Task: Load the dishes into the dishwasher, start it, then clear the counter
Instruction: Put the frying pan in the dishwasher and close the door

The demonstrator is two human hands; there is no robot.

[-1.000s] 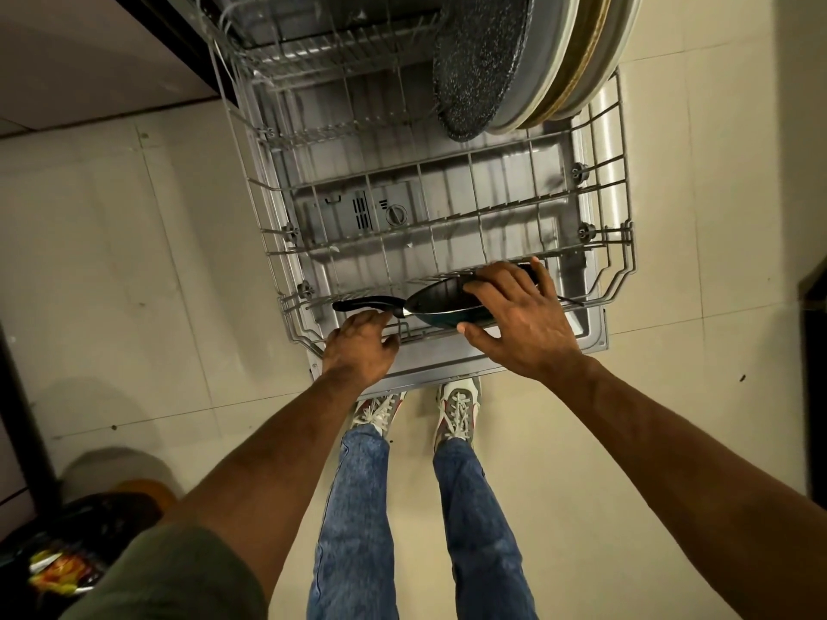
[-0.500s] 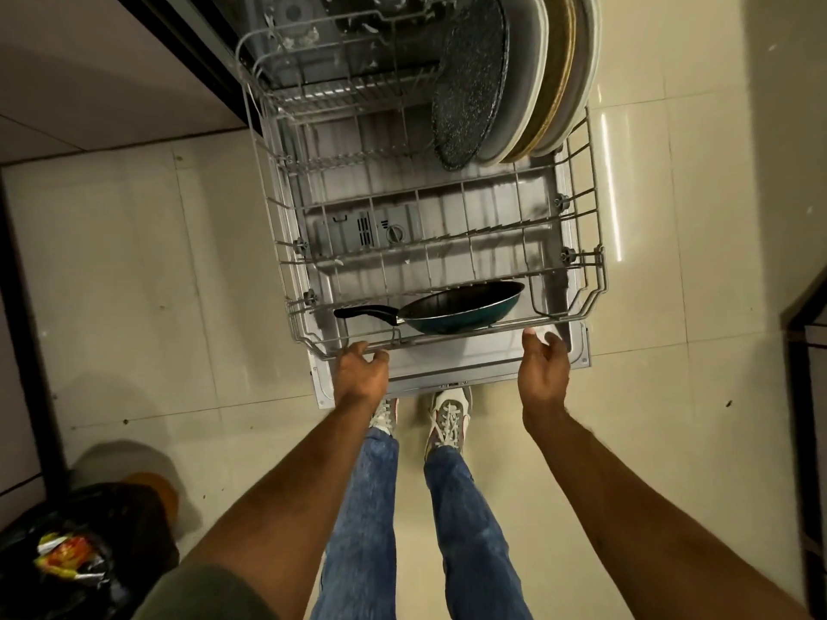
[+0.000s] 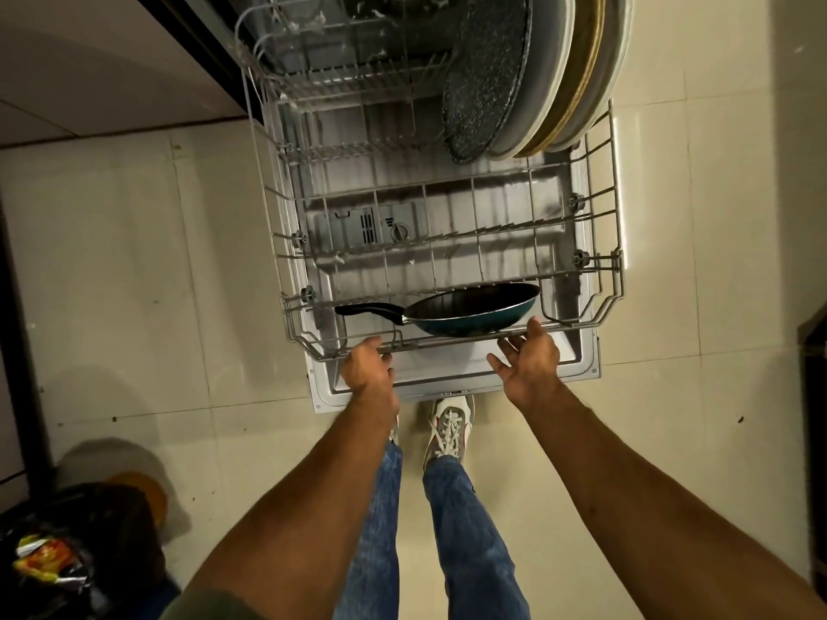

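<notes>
The frying pan (image 3: 470,313) lies at the front of the lower rack (image 3: 599,302), frame centre. Its long axis runs left-right, with the black handle (image 3: 367,311) pointing left. Exterior is teal, interior dark. The left hand (image 3: 367,369) grips the rack front. The right hand (image 3: 530,358) is spread, fingertips touching it.

The single view comes from a wide-angle camera worn on the head. It faces steeply down and slightly forward over the floor (image 3: 134,261). The frame centre falls near the front rail of the rack (image 3: 614,261), which fills the upper centre at arm's reach. The forearms enter from the lower corners. The left hand (image 3: 367,371) and right hand (image 3: 530,356) meet the rail at mid-frame. The legs and shoes (image 3: 447,425) lie almost directly below the lens, at lower centre. Straight lines bow toward the frame edges. The plates (image 3: 559,73) at the top edge are the farthest items framed.
</notes>
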